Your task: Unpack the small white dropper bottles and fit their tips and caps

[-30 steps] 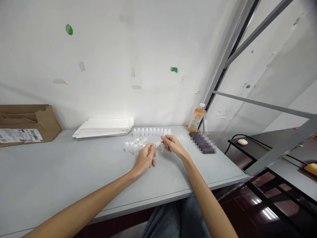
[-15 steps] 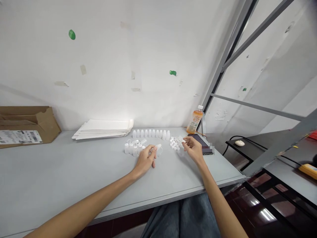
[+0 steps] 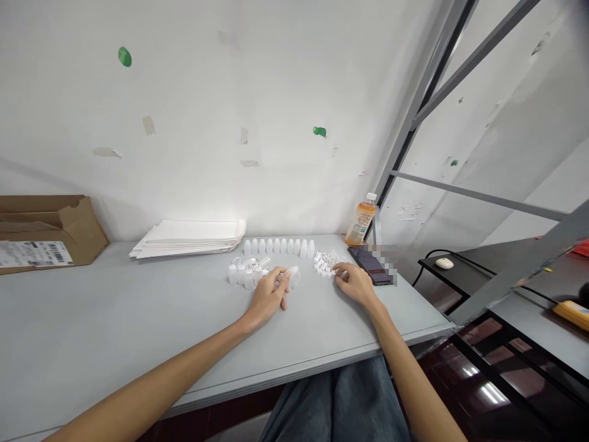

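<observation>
White plastic dropper bottle (image 3: pixel 294 277) sits tilted in the left hand (image 3: pixel 268 299), whose fingers curl closed around it with the thumb on top; one end pokes out just right of the fingertips. The left hand sits about where it did in the previous frame. The right hand (image 3: pixel 355 284) has dropped lower: half a second ago it was raised, its finger and thumb pressed together above the pile. Now its fingers are loosely curved, their tips touching the right edge of a pile of small white dropper caps (image 3: pixel 324 265). Whether they pinch a cap, I cannot tell. The caps are packed too tightly to count.

Just beyond the left hand is a cluster of white bottles (image 3: pixel 242 274), at least four, bunched too closely for an exact count. Beyond both hands, ten upright white bottles (image 3: pixel 278 247) stand in one row on the grey table (image 3: pixel 138 307). Right of the right hand lies one dark smartphone (image 3: pixel 368 264), partly pixelated, with one orange juice bottle (image 3: pixel 361 220) past it. Well left of both hands are one stack of white paper envelopes (image 3: pixel 186 239) and one cardboard box (image 3: pixel 55 230) bearing a shipping label (image 3: pixel 34 253).
</observation>
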A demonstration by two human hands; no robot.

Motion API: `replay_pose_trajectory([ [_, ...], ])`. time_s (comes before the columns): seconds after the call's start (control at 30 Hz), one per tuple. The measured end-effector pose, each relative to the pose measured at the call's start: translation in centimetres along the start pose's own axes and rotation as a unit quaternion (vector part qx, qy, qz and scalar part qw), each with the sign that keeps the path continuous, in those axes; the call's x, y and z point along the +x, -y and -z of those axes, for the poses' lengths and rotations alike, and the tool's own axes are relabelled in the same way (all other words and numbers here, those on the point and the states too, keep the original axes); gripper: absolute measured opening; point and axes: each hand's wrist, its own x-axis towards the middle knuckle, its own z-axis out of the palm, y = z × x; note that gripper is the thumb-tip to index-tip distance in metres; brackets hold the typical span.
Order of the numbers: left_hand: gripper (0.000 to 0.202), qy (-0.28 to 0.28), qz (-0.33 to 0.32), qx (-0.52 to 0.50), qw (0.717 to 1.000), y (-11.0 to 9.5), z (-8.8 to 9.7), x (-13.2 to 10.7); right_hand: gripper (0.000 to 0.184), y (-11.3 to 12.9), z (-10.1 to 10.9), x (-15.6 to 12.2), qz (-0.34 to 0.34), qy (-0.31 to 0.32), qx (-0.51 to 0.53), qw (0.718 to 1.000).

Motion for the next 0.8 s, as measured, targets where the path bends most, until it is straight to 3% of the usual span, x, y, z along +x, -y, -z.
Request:
replay_pose_trajectory([
  [0.1, 0.038, -0.001, 0.002, 0.001, 1.000, 0.0, 0.0, 0.0, 0.039, -0.1, 0.2, -0.2, -0.021, -0.020, 0.011, 1.000],
  [0.27, 0.039, -0.009, 0.008, 0.020, 1.000, -0.1, 0.0, -0.1, 0.025, 2.0, 0.6, -0.2, 0.006, -0.210, 0.065, 0.976],
  [0.33, 0.039, -0.012, 0.015, 0.028, 0.999, -0.1, 0.1, 0.0, 0.021, 4.0, 0.4, 0.3, 0.037, -0.241, 0.088, 0.966],
  [0.53, 0.038, -0.015, 0.022, 0.024, 0.999, 0.3, 0.1, 0.2, 0.025, 9.4, -2.4, 2.0, 0.128, -0.117, 0.119, 0.978],
  [0.67, 0.040, -0.014, 0.028, 0.014, 0.999, 0.5, 0.1, 0.3, 0.032, 9.8, -4.0, 1.5, 0.134, -0.005, 0.213, 0.968],
  [0.8, 0.039, -0.014, 0.017, 0.029, 0.999, 0.5, 0.0, 0.4, 0.037, 9.4, -4.1, 0.8, 0.086, 0.070, 0.306, 0.946],
])
